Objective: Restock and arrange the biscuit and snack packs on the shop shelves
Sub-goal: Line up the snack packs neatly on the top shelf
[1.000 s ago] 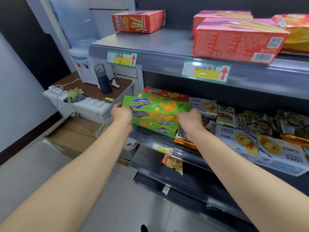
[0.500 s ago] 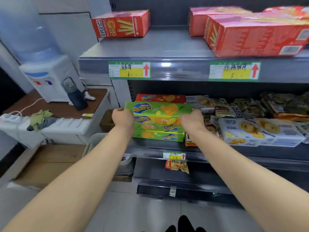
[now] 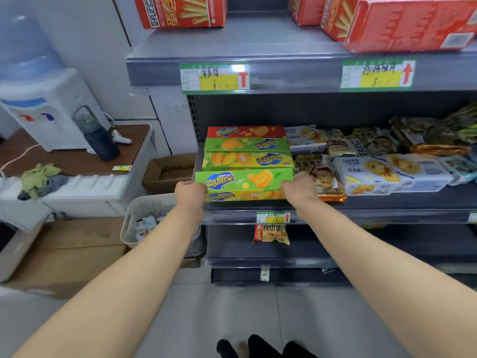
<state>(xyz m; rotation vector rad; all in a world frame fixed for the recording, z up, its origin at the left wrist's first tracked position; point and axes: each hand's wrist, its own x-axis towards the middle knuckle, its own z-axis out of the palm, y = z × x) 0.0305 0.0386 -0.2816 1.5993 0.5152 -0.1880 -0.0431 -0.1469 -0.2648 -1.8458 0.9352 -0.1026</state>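
Note:
A green Zecheese biscuit box (image 3: 245,180) lies at the front edge of the middle shelf (image 3: 387,202). My left hand (image 3: 191,196) grips its left end and my right hand (image 3: 299,188) grips its right end. Behind it lie two more green Zecheese boxes (image 3: 246,152), labels upside down, and a red Zecheese box (image 3: 245,131) at the back. To the right sit pale Landy cookie packs (image 3: 382,174) and several other snack bags.
Red biscuit-stick boxes (image 3: 402,24) sit on the top shelf. A chip bag (image 3: 271,233) lies on the lower shelf. Left of the shelving stand a slotted basket (image 3: 144,215), cardboard boxes (image 3: 77,251), and a water dispenser (image 3: 46,104) with a dark bottle (image 3: 99,136) on a cabinet.
The green box in my hands came off the stack and now lies at the shelf's front edge. The boxes behind show as a flat row. The view has moved closer.

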